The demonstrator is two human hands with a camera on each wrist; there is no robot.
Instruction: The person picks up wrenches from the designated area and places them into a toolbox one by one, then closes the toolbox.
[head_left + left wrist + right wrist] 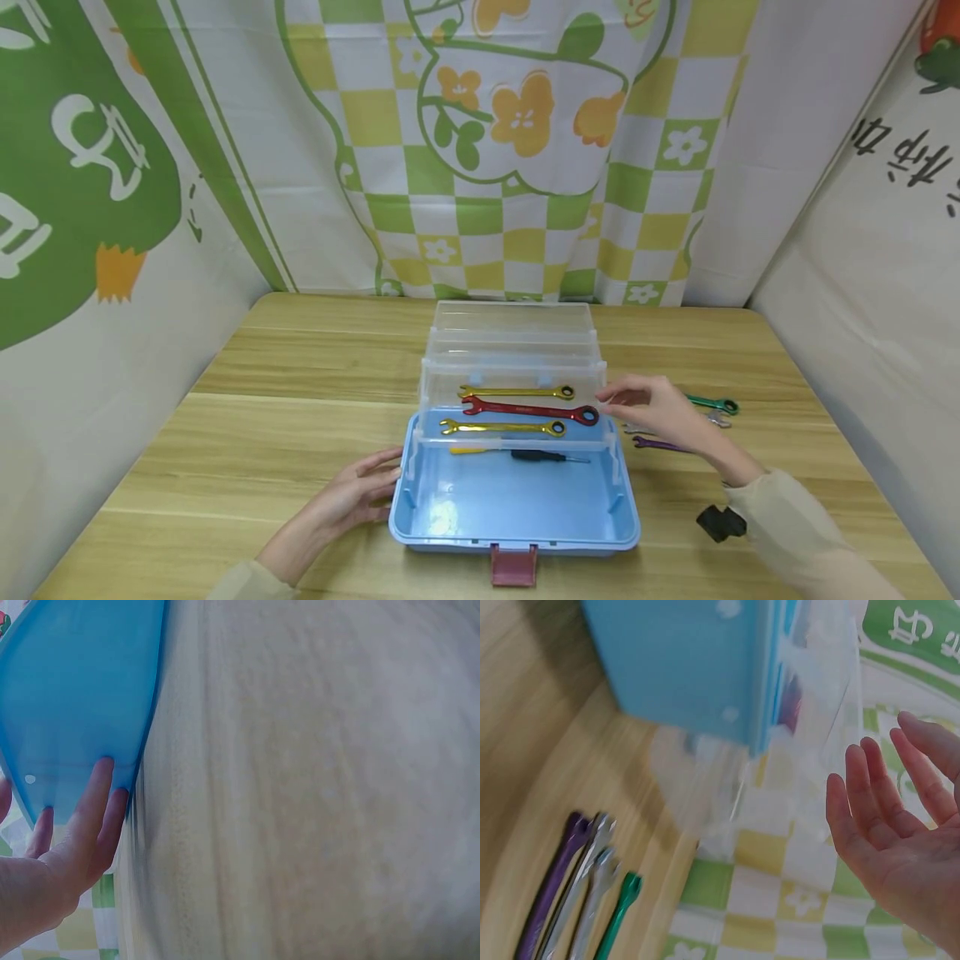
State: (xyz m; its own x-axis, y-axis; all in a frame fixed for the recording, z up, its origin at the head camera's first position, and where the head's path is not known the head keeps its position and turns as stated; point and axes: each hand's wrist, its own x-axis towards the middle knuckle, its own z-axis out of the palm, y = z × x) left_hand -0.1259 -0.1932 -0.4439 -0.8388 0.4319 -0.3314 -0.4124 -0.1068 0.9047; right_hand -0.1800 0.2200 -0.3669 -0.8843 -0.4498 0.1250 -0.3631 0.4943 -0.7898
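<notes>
A blue toolbox [517,508] with a clear raised tray [442,442] stands at the middle front. My left hand [360,492] rests its fingers against the box's left side; in the left wrist view the hand [71,844] touches the blue wall with extended fingertips. A red wrench [525,408] and two gold wrenches [517,392] lie in the tray. My right hand [656,408] is beside the tray's right end, near the red wrench's ring; its fingers [874,795] are spread and hold nothing in the right wrist view. Screwdrivers [536,455] lie in the box bottom.
Right of the box lie a green wrench [619,915], a purple wrench [551,885] and two silver wrenches [592,900]. A black object [722,523] lies near the right sleeve. The clear lid [513,333] stands folded open behind the box, toward the patterned curtain [495,233].
</notes>
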